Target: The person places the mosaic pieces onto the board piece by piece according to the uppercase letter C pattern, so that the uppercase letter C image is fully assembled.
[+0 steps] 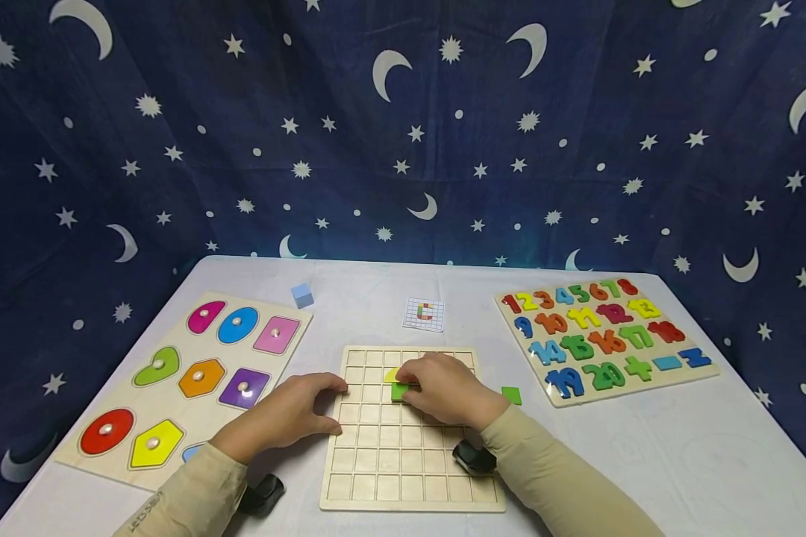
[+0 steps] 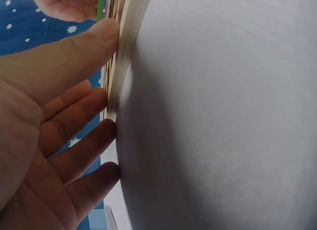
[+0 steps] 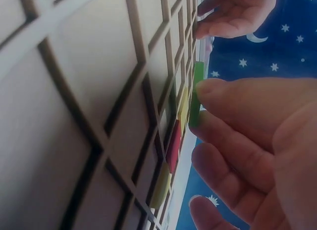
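A wooden grid board lies in the middle of the table. Over its upper part, my right hand pinches a green square tile between thumb and finger, held above the grid. In the right wrist view, a yellow piece, a red piece and another yellowish piece sit in the board's cells; from the head, my hand hides most of them. At the board's left edge, my left hand touches the rim with thumb and fingertips, its fingers spread. Another green tile lies right of the board.
Behind the board lies a small card with a coloured pattern on a grid. A knobbed shape puzzle is on the left, with a light blue block behind it. To the right is a number puzzle.
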The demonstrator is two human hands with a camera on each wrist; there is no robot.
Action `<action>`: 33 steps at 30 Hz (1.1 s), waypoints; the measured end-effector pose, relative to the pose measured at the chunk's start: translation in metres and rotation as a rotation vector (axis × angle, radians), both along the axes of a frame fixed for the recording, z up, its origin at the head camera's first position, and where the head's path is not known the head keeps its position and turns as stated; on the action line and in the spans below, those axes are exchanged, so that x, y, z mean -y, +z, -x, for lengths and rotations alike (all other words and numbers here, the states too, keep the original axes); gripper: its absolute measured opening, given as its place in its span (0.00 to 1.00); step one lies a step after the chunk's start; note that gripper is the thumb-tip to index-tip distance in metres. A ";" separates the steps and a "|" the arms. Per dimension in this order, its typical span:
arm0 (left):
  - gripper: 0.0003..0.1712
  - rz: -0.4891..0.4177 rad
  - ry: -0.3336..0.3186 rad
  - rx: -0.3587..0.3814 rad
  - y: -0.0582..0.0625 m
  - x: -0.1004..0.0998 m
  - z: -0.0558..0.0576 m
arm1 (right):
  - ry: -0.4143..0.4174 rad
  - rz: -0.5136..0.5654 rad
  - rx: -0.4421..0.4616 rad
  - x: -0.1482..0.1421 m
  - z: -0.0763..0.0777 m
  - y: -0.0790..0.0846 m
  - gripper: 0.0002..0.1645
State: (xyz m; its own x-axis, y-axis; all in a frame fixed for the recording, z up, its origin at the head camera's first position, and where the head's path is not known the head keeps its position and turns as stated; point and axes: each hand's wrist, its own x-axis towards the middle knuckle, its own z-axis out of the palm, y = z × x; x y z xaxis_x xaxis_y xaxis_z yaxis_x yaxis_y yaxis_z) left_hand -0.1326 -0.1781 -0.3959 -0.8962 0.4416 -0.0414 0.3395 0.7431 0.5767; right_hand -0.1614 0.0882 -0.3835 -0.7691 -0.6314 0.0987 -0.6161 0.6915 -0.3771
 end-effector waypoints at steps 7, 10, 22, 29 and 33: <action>0.29 0.000 -0.004 -0.005 0.000 0.000 0.000 | 0.004 -0.011 0.006 0.005 0.001 -0.001 0.08; 0.29 -0.003 -0.008 -0.008 -0.001 0.001 0.000 | 0.003 -0.012 0.009 0.006 0.001 -0.002 0.09; 0.30 -0.003 -0.009 -0.005 0.000 0.001 0.000 | -0.004 -0.016 -0.002 0.009 0.001 -0.005 0.04; 0.30 0.003 -0.005 -0.003 0.000 0.000 0.000 | -0.008 -0.008 -0.006 0.011 0.000 -0.006 0.04; 0.30 0.009 -0.001 -0.003 0.001 0.000 0.000 | -0.016 -0.018 -0.008 0.012 0.000 -0.006 0.05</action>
